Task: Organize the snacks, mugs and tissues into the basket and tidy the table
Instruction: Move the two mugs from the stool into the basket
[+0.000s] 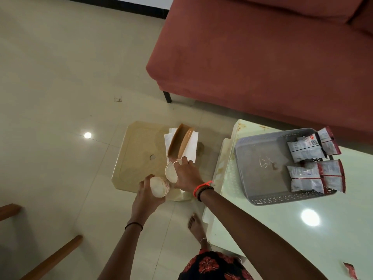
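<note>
My left hand (146, 196) grips a white mug with a red pattern (159, 186) on its side, above the near edge of a cream plastic stool (139, 150). Right beside it, my right hand (187, 174) holds a second white mug (171, 172) with its mouth facing left; its fingertips reach the white tissues (190, 149). A brown holder (178, 142) stands tilted on the tissues on the stool. A grey basket (260, 172) sits on the glass table (282, 229) to the right, with several snack packets (314, 158) along its right side.
A red sofa (262, 57) stands behind the table and stool. One loose red packet (350, 272) lies at the table's near right edge. My bare foot (196, 227) is on the tiled floor between stool and table. Wooden furniture legs (52, 257) show at bottom left.
</note>
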`<state>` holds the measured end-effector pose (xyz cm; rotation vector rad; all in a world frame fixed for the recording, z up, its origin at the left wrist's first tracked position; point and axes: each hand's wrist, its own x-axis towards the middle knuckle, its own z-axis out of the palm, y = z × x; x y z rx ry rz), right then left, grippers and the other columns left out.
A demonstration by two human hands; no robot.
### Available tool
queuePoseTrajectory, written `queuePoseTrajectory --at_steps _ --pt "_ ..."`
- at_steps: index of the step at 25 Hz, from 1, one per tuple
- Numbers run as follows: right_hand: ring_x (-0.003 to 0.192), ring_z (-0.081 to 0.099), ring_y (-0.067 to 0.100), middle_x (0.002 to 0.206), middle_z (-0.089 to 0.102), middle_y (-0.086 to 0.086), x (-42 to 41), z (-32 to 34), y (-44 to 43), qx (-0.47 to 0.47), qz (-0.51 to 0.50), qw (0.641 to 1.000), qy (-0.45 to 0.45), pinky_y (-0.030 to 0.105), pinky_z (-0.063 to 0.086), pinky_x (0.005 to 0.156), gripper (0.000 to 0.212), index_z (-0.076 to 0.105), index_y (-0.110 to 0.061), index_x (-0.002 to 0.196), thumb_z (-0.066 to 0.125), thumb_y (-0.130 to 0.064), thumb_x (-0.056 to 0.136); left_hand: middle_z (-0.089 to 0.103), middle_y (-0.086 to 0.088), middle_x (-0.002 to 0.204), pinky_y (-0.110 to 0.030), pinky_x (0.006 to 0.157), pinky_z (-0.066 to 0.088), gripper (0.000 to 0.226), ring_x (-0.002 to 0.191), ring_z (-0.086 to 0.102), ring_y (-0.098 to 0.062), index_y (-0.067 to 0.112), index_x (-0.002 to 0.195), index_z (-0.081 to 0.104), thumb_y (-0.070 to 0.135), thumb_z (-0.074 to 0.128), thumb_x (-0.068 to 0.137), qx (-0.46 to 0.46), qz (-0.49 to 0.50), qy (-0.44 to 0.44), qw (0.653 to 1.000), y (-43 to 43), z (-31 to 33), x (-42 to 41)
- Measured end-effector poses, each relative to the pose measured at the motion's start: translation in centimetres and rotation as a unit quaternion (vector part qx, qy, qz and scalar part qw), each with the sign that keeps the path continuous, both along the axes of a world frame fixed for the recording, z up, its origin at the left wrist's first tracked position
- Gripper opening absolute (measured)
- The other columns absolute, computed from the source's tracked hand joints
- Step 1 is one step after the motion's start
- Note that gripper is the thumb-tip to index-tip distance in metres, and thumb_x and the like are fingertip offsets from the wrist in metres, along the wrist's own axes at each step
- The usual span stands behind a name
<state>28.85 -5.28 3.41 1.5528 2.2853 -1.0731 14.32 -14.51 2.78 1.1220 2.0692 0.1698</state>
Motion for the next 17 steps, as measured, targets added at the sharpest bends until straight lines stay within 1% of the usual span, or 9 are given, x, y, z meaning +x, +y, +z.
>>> queuePoseTrajectory --at_steps 2,5,7,10,12,14,17 --pt "0.116 0.048 0.036 0.129 0.042 0.016 1.8 1.0 -0.8 -0.010 -0.078 0.996 0.037 0.045 0.052 0.088 0.089 0.030 -0.019 0.143 0.077 -0.036 0.069 0.047 -0.008 0.128 -0.044 0.079 0.053 0.089 0.111 0.055 -0.032 0.025 0.131 0.034 0.025 0.084 0.058 0.009 -0.001 0.008 1.000 -0.3 0.5 0.9" --pt "0.115 0.052 0.032 0.129 0.044 0.013 5.4 2.6 -1.9 -0.024 -0.212 0.973 0.087 0.040 0.054 0.089 0.092 0.029 -0.018 0.140 0.079 -0.038 0.065 0.046 -0.006 0.129 -0.043 0.078 0.053 0.089 0.111 0.055 -0.031 0.028 0.131 0.033 0.027 0.084 0.058 0.019 -0.006 0.014 1.000 -0.8 1.7 2.5" --pt "0.115 0.054 0.029 0.127 0.045 0.009 8.6 3.4 -2.4 -0.016 -0.275 0.958 0.080 0.038 0.054 0.088 0.092 0.030 -0.019 0.140 0.080 -0.039 0.064 0.047 -0.005 0.130 -0.043 0.078 0.054 0.089 0.112 0.055 -0.030 0.029 0.131 0.032 0.029 0.084 0.058 0.026 -0.023 0.015 0.999 -0.8 2.5 4.1" --pt "0.111 0.057 0.031 0.121 0.048 0.010 13.8 4.2 -2.6 0.008 -0.347 0.935 0.069 0.036 0.054 0.085 0.091 0.033 -0.019 0.136 0.081 -0.038 0.061 0.046 -0.004 0.133 -0.042 0.079 0.054 0.090 0.116 0.052 -0.028 0.029 0.132 0.031 0.030 0.084 0.059 0.034 -0.060 0.004 0.998 -0.1 3.6 7.1" --pt "0.109 0.058 0.034 0.120 0.049 0.012 17.6 4.4 -2.5 0.017 -0.398 0.914 0.072 0.037 0.052 0.086 0.090 0.033 -0.017 0.133 0.083 -0.035 0.060 0.045 -0.004 0.135 -0.043 0.082 0.055 0.092 0.119 0.051 -0.028 0.027 0.134 0.030 0.032 0.084 0.059 0.051 -0.085 -0.005 0.995 0.9 4.2 9.6" --pt "0.112 0.055 0.035 0.123 0.048 0.015 21.2 4.1 -2.3 0.026 -0.442 0.894 0.069 0.036 0.051 0.088 0.090 0.033 -0.013 0.133 0.083 -0.033 0.061 0.043 -0.004 0.137 -0.043 0.086 0.055 0.093 0.121 0.050 -0.026 0.025 0.136 0.030 0.034 0.084 0.060 0.078 -0.107 -0.018 0.991 2.2 4.8 12.4" --pt "0.113 0.056 0.037 0.126 0.046 0.017 26.3 3.0 -2.1 0.022 -0.499 0.865 0.051 0.041 0.054 0.089 0.089 0.033 -0.013 0.132 0.084 -0.032 0.062 0.044 -0.002 0.137 -0.043 0.090 0.053 0.090 0.123 0.049 -0.023 0.024 0.136 0.029 0.035 0.083 0.064 0.104 -0.134 -0.044 0.985 4.9 5.3 17.1"
